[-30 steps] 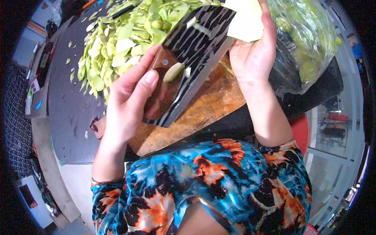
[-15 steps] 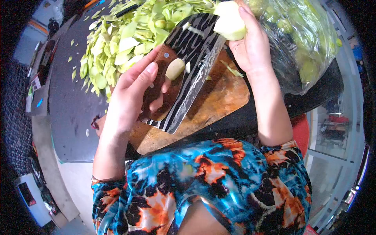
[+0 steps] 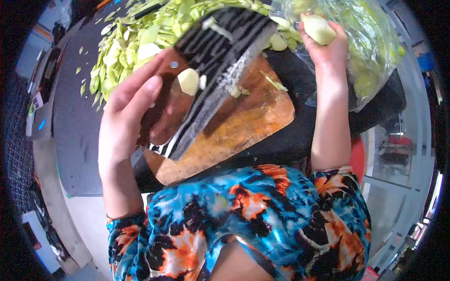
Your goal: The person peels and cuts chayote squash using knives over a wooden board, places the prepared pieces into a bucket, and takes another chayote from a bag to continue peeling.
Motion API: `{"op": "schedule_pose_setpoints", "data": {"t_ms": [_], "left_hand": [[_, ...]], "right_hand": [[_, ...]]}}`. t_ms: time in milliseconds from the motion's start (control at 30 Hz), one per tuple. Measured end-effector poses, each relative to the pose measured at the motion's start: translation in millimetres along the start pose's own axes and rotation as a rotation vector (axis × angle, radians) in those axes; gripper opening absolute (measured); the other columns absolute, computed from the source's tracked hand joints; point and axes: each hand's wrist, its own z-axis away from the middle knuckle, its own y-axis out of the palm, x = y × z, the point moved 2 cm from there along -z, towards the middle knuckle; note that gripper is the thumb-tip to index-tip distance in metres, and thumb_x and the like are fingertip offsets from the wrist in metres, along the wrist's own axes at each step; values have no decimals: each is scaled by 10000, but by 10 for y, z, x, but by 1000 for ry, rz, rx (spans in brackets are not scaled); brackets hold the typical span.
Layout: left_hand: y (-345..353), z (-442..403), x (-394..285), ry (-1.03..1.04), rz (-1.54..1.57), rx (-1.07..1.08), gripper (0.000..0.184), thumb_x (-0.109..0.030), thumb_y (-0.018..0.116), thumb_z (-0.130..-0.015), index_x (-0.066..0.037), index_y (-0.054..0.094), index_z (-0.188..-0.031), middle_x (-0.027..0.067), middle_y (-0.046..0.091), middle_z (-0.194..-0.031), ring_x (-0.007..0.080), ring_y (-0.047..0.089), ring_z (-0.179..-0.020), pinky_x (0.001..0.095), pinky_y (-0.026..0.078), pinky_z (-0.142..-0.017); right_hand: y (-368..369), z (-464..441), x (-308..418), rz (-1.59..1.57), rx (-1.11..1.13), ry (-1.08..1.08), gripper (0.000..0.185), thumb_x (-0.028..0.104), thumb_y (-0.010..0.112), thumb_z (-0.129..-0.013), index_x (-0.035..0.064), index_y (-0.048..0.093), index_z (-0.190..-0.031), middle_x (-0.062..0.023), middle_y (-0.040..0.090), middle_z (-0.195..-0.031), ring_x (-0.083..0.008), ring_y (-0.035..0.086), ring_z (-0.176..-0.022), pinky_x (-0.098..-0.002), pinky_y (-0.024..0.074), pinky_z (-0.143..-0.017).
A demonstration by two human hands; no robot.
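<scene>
Left grip: fingers and thumb clamped on the knife, which slants over the board. A pale slice sticks to its flat, just right of the thumb. Right grip: closed round a pale piece, held up before the bag.

Change: over the last second the right grip has drawn away from the blade, outward to the right; the left has shifted a little leftward. Edge and piece now stand well apart, so, by judgement, no cut is under way.

Edges and room: sharp edge faces right of the left grip, above the wooden board. Between board and right forearm, a strip of dark worktop shows. Beyond the left grip, the slice heap crowds the far side; behind the right, the plastic bag limits reach.
</scene>
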Motion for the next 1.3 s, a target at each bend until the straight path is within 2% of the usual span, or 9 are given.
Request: {"op": "schedule_pose_setpoints", "data": {"t_ms": [100,167,267,300,433,500,533,633,1300], "left_hand": [[83,74,-145,276,-339,27,476,-110,627,-854,2,513,-1302,67,649,-1004,138,578,-850,272,457,-779],[224,49,-180,593,-699,88,540,15,717,-706,-37,597,-1229,67,637,-933,170,572,-826,297,460,-759],[369,96,-121,534,-756,130,522,15,723,-689,-110,643,-1189,67,600,-841,176,555,-692,291,472,-630],[422,95,-126,609,-800,135,527,19,726,-684,-132,650,-1183,55,568,-795,167,543,-643,274,459,-569],[495,127,-91,655,-910,103,557,-12,742,-674,-219,655,-1183,56,542,-774,172,545,-606,294,470,-528],[504,132,-87,659,-963,88,562,-23,747,-672,-238,655,-1183,52,542,-778,172,543,-592,302,471,-514],[510,129,-84,674,-962,86,561,-27,749,-671,-239,656,-1181,50,543,-779,172,543,-587,303,470,-510],[509,127,-78,719,-963,60,559,-34,753,-667,-242,659,-1177,44,543,-782,170,541,-576,304,469,-503],[468,112,-84,739,-959,62,569,-30,757,-653,-219,658,-1181,42,544,-787,162,525,-575,294,450,-495]], "right_hand": [[-3,10,-8,-40,32,61,314,247,424,-885,3,493,-1070,-254,580,-1061,-418,574,-1036,-560,482,-883],[112,156,-87,-3,37,109,331,260,411,-895,4,491,-1089,-256,583,-1052,-424,579,-1029,-568,486,-875],[11,94,-98,-44,225,116,320,229,413,-907,-29,507,-1071,-268,555,-1059,-439,565,-1032,-548,496,-886],[58,182,-109,-56,265,166,313,233,413,-913,-24,510,-1064,-260,568,-1030,-424,590,-992,-544,499,-896],[205,387,-128,41,165,175,347,240,413,-919,-35,503,-1110,-245,569,-1050,-379,596,-1005,-507,502,-915],[302,497,-110,16,103,167,301,255,411,-937,41,504,-1127,-183,585,-991,-309,616,-909,-445,541,-776],[323,537,-102,5,71,165,280,263,411,-946,79,504,-1136,-152,594,-962,-274,626,-861,-414,561,-706],[277,446,-115,-53,106,219,217,287,425,-912,99,483,-1006,-162,576,-856,-304,623,-764,-465,566,-640],[335,487,-97,-74,58,234,216,266,409,-909,95,487,-1015,-154,553,-875,-296,605,-750,-448,557,-635]]}}
